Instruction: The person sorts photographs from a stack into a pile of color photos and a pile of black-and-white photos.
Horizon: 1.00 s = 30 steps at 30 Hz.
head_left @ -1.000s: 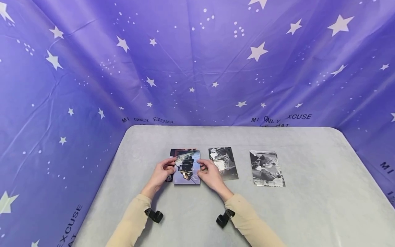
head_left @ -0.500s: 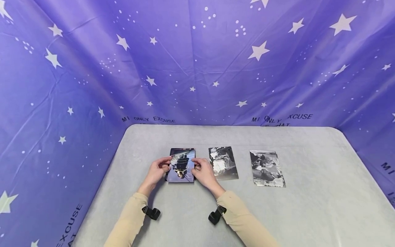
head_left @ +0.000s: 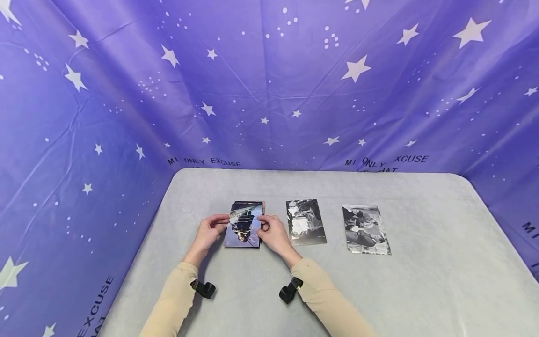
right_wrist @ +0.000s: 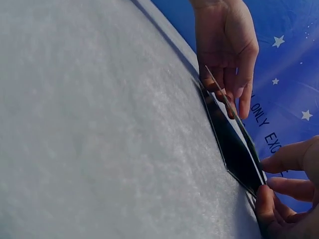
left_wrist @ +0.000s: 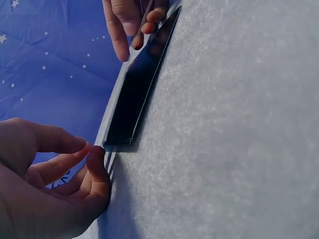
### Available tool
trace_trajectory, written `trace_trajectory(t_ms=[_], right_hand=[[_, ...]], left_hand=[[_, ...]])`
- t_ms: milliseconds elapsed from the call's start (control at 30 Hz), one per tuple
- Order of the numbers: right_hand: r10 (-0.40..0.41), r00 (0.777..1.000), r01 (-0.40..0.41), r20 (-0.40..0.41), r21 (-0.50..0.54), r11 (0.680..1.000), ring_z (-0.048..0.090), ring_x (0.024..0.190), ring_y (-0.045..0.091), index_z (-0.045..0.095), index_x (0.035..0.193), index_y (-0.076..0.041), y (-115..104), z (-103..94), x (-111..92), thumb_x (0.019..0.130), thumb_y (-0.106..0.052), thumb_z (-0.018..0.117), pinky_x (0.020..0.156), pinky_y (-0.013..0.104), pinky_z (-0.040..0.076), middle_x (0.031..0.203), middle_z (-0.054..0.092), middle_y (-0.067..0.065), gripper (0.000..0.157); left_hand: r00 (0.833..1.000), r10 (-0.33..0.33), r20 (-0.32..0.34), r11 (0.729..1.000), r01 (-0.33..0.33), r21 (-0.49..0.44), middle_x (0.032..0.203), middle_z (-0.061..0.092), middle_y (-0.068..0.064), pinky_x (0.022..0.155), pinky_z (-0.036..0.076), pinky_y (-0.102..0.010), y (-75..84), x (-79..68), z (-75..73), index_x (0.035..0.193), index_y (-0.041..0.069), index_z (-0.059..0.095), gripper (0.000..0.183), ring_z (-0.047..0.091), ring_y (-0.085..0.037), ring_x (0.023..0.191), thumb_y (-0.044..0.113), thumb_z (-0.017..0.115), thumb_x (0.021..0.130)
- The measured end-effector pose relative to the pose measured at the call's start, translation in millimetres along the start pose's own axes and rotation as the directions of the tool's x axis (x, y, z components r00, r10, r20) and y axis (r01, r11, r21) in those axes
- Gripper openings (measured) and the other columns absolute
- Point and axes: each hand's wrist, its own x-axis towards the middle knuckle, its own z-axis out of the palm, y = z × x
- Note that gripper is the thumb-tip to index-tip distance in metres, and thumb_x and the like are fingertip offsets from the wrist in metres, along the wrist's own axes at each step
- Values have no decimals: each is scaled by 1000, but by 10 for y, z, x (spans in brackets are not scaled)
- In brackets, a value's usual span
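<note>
A colour photo point(head_left: 245, 236) with a dark figure on a pale blue ground lies between both hands. My left hand point(head_left: 208, 232) pinches its left edge between thumb and fingers. On the opposite edge, my right hand point(head_left: 274, 232) pinches it too. Beneath is a small pile of dark-edged photos point(head_left: 249, 203), mostly covered, its back and right edges peeking out. Seen from the right wrist, the held photo point(right_wrist: 242, 132) tilts up at a narrow angle over the dark pile point(right_wrist: 232, 147).
On the grey table point(head_left: 404, 295), a black-and-white photo point(head_left: 306, 222) lies right of the hands. Farther right is a loose stack of black-and-white photos point(head_left: 366, 229), slightly fanned. A purple star-printed curtain point(head_left: 269, 84) rises behind the table and at both sides.
Both hands have shifted left with the colour photo, bringing it from partly beside the dark pile to almost over it. The other photos stay put.
</note>
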Motion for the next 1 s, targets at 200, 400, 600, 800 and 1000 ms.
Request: trace_trajectory(t_ms=[200,400,600,800,1000], right_hand=[[-14,1000,14,14,8,1000,53,73,13,69,109,3,15,-15,24,73,-1,68,68,27,45,88,60,8,37],[6,1000,-10,24,158,987,54,69,8,68,109,7,50,-88,2,75,4,68,65,21,47,90,64,14,34],[30,999,-22,-24,285,958,55,66,5,67,105,9,80,-221,6,78,9,66,63,17,47,84,67,14,27],[71,997,-71,13,329,942,57,66,8,66,106,11,10,-461,-2,80,9,65,58,17,45,83,67,15,26],[113,990,-131,80,273,953,59,71,9,64,113,9,68,-708,2,84,5,65,59,20,47,88,67,10,30]], left_hand=[[999,-31,-8,999,31,-12,112,64,-25,70,50,-22,4,32,0,117,-13,60,32,61,-15,86,-11,53,85],[999,-40,-7,999,40,-25,110,64,-25,71,51,-25,59,-18,60,115,-13,60,30,61,-18,86,-11,52,86],[998,6,65,998,-2,-65,111,63,-28,77,53,-33,148,-65,201,115,-14,59,28,61,-26,89,-10,52,88],[985,30,169,993,-10,-117,112,60,-35,81,53,-41,329,-130,324,115,-19,54,27,60,-37,93,-12,48,90],[963,73,258,993,-47,-105,110,63,-30,78,54,-35,224,-49,500,116,-16,56,28,63,-25,89,-8,50,90]])
